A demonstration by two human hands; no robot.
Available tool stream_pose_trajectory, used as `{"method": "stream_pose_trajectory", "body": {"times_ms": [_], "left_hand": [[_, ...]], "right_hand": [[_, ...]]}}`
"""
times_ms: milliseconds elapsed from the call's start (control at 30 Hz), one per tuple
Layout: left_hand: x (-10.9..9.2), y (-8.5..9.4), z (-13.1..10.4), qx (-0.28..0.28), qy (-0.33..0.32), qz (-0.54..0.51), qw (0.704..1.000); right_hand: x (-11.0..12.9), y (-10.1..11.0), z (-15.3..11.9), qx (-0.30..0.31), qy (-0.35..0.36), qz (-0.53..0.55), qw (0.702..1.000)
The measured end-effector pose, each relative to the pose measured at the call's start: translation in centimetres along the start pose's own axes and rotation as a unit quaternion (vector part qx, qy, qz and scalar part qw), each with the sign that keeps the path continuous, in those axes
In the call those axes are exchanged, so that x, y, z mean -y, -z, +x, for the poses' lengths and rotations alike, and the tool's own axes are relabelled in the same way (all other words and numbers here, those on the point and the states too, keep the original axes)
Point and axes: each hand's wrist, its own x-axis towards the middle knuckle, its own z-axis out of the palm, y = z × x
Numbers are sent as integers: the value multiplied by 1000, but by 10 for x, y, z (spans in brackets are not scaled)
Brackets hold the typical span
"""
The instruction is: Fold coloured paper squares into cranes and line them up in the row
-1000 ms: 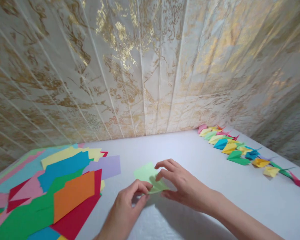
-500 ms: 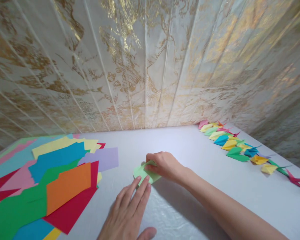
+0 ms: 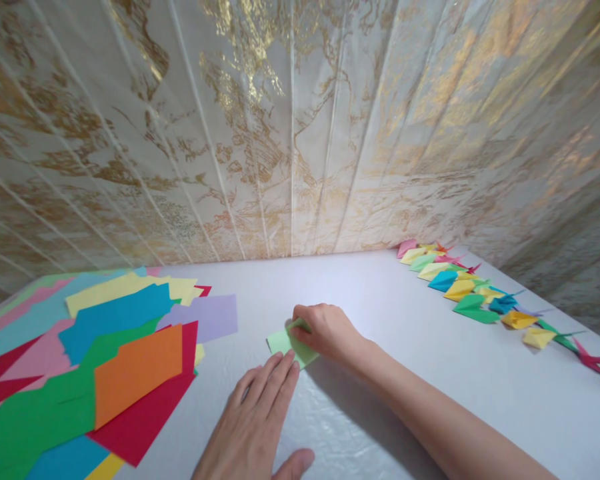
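A light green piece of folded paper (image 3: 304, 357) lies on the white table near the middle. My right hand (image 3: 325, 330) has its fingers curled closed on the paper's upper right part, where an edge is lifted. My left hand (image 3: 263, 407) lies flat, palm down, with its fingertips on the lower left edge of the paper and the thumb spread away. The fingers of my right hand hide part of the paper.
Overlapping coloured sheets cover the left of the table, among them an orange sheet (image 3: 140, 373) and a lilac sheet (image 3: 213, 316). Folded paper figures, including a green one (image 3: 475, 309), line the right edge. A gold-patterned curtain (image 3: 290, 133) hangs behind.
The fingers of my left hand have drawn slightly closer together, and more of the paper's left part shows. My right hand has hardly moved and still grips the paper.
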Motion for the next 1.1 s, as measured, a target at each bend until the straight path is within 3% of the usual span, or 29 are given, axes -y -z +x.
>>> {"method": "stream_pose_trajectory", "body": {"times_ms": [300,667,900,1100], "left_hand": [[1,-1,-2,20,34,-22,999],[3,0,1,22,2,24,999],[5,1,4,14,-5,31,999],[5,2,4,-10,-15,50,999]], "right_hand": [[2,-1,-1,-7,-11,2,1000],[3,-4,-4,-22,-4,16,1000],[3,-8,-10,-21,20,31,999],[-2,-5,-32,-49,89,67,993]]}}
